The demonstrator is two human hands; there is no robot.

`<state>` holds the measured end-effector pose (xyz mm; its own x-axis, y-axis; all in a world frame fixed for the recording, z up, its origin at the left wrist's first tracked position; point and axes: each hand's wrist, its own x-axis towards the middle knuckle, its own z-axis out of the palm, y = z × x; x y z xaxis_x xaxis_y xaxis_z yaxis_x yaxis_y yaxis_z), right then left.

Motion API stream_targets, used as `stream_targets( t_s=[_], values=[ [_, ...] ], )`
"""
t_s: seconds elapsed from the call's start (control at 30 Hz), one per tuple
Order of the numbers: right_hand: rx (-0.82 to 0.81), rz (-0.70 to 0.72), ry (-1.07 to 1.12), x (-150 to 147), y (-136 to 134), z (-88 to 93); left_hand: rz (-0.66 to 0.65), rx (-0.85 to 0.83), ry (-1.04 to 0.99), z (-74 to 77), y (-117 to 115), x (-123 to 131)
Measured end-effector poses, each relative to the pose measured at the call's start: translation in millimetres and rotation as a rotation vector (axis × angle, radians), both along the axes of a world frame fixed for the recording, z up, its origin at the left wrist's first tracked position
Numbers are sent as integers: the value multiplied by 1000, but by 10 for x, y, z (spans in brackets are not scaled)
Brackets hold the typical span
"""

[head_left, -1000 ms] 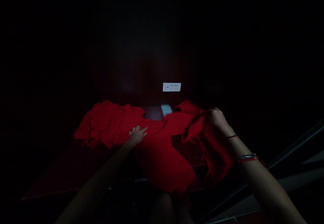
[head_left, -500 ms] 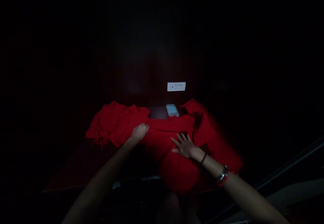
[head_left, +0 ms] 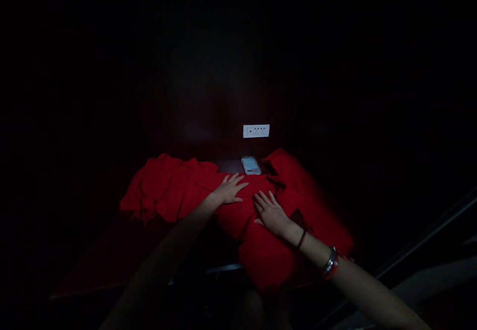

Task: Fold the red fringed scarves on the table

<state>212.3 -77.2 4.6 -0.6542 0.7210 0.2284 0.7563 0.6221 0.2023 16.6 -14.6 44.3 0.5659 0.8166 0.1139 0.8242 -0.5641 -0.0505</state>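
A long red cloth (head_left: 175,186) with a fringed end, like a shawl, lies spread and partly bunched over a dark table (head_left: 108,255). Its left part is crumpled, and another part hangs over the front edge. On the middle of the cloth my left hand (head_left: 229,190) lies flat with its fingers spread. Just to its right, my right hand (head_left: 272,216) also rests on the cloth, fingers stretched out and slightly apart. Neither hand grips the fabric. Bangles and a dark band circle my right wrist.
Behind the cloth, a pale flat object (head_left: 250,165), blurred out, lies on the table near the wall. A white socket panel (head_left: 256,130) is set in the dark wall above it. Most of the surroundings are too dark to make out.
My left hand has let go of the cloth's folded edge, moved right and flattened with fingers spread. The raised fold across the middle now lies flatter. My right hand has barely shifted.
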Motion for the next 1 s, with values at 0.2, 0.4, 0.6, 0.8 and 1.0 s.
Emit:
stream_targets(
  t_s=[0.2, 0.4, 0.6, 0.8, 1.0],
  values=[
    [-52, -91, -13, 88, -43, -76, 292, 2, -92, 109, 238, 339],
    [-85, -136, -42, -3, -32, -63, 845, 149, -184, 907, 147, -945],
    [-146, -161, -25, -14, -9, -103, 1491, -55, 39, 1209, -302, -2227],
    [-271, -179, -66, -76, 88, 80, 808, -72, 205, 808, -335, -1174],
    [-339, -114, 124, -260, 337, 93, 433, -1, 206, 198, -40, -395]
  ],
)
